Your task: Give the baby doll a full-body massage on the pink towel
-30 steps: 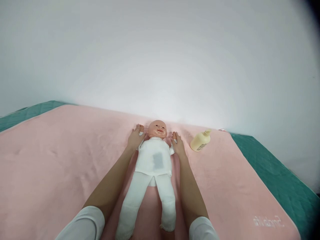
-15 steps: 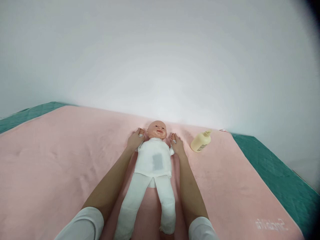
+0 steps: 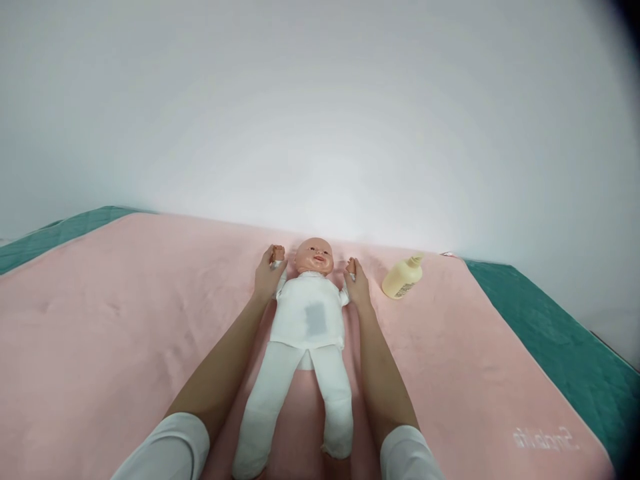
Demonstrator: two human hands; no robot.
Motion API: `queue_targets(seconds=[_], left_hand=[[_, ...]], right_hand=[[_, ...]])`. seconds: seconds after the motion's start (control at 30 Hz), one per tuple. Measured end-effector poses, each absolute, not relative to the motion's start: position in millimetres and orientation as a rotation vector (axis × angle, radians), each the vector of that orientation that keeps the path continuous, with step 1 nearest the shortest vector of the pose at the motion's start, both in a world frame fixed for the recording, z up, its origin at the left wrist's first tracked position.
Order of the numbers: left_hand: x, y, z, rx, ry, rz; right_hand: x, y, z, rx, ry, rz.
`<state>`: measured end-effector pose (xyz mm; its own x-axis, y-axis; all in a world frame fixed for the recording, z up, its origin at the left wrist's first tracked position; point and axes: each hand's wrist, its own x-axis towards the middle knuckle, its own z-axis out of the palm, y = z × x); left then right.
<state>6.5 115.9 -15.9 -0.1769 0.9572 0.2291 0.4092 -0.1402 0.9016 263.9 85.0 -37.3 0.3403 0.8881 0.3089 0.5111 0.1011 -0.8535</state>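
Observation:
A baby doll point(image 3: 307, 313) in a white top and white leggings lies on its back, head away from me, with a grey patch on its belly. My left hand point(image 3: 268, 273) is closed around the doll's forearm on the left, just below its small hand. On the other side, my right hand point(image 3: 358, 283) grips the doll's other forearm near the wrist. Both of the doll's arms are bent up beside its head, and its little hands show past my fingers. My fingertips are partly hidden behind the doll's arms.
A pale yellow pump bottle point(image 3: 403, 277) stands to the right of my right hand. Beneath everything is a pink blanket point(image 3: 125, 320) with white lettering at lower right. Green cloth point(image 3: 540, 307) shows past its edges, and a white wall point(image 3: 320, 120) rises behind.
My hands have moved slightly outward with the doll's forearms, away from its head. More of the doll's small hands shows now. The view has shifted a little.

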Motion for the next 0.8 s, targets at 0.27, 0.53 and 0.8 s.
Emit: queue_targets(seconds=[0.27, 0.53, 0.8], left_hand=[[-8, 102, 5, 1.268, 1.447, 1.789], [-26, 86, 12, 1.102, 1.53, 1.929], [-32, 45, 14, 1.209, 1.467, 1.993]], right_hand=[[263, 67, -20, -1.314, -1.106, 0.319], [262, 43, -10, -1.24, -0.97, 0.218], [246, -4, 5, -1.285, -0.927, 0.096]])
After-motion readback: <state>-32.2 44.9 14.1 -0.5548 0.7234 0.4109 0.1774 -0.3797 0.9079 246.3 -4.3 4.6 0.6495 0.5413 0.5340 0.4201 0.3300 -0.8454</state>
